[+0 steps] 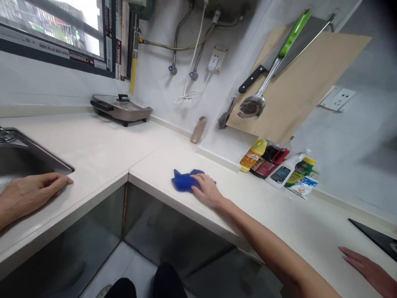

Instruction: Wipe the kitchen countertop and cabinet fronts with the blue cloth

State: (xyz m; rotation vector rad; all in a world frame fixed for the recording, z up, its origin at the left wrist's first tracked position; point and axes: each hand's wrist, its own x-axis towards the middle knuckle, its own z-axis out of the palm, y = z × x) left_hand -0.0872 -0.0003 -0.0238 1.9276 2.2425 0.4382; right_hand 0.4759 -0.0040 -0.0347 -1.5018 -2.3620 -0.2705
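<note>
A crumpled blue cloth [183,182] lies on the white countertop [149,155], a little right of the corner joint. My right hand [207,190] presses down over its right side, fingers bent onto the fabric. Part of the cloth is hidden beneath that palm. At the left, my left hand [34,194] rests on the counter beside the sink [66,165]. Its fingers are curled together, and no object shows in them.
Another person's hand [366,265] is at the right, near a black panel [376,240]. Several bottles stand against the wall, including a white spray bottle [282,171]. An electric pan [122,109] sits at the back. A ladle [260,97] and knives hang above.
</note>
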